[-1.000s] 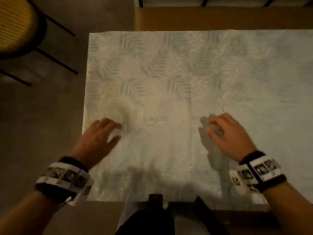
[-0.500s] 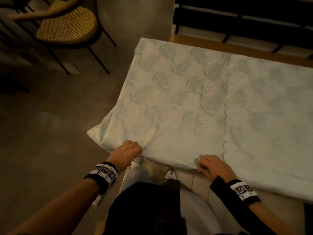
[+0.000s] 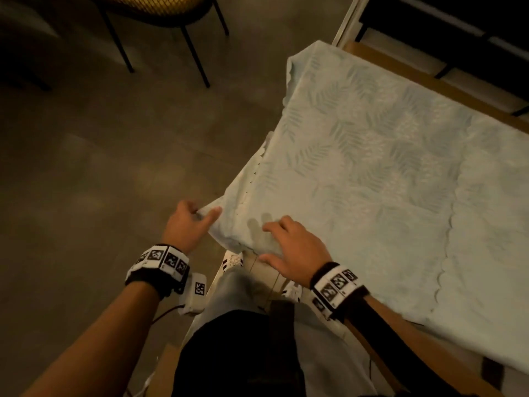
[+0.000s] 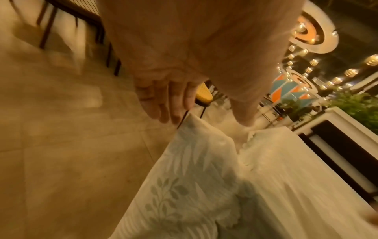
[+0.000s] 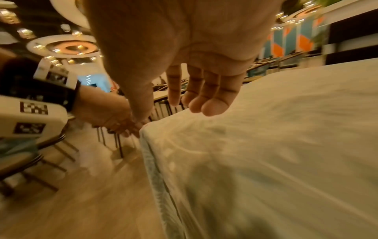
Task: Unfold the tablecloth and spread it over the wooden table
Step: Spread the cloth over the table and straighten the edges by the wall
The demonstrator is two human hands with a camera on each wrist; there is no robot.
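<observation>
The pale leaf-patterned tablecloth point(image 3: 372, 181) lies over the wooden table point(image 3: 423, 78), whose bare edge shows along the far side. A scalloped hem point(image 3: 446, 224) crosses the cloth on the right, where one layer lies on another. My left hand point(image 3: 203, 209) pinches the cloth's near left corner between thumb and curled fingers. The corner point(image 4: 192, 122) rises to a peak off the table's corner. My right hand point(image 3: 263, 242) hovers just above the cloth beside that corner, fingers spread and holding nothing. Its shadow falls on the fabric. In the right wrist view its fingers point(image 5: 206, 105) hang relaxed above the tablecloth point(image 5: 266, 145).
A woven-seat chair point(image 3: 160, 7) on thin black legs stands on the floor at the far left. Dark furniture point(image 3: 458, 30) runs behind the table's far edge. Open floor point(image 3: 100, 167) lies to the left. My legs and shoes are close to the table's near corner.
Both hands left the cloth's near edge and moved to its left corner. My right hand let go and now hovers open. My left hand now holds the corner, pulled outward.
</observation>
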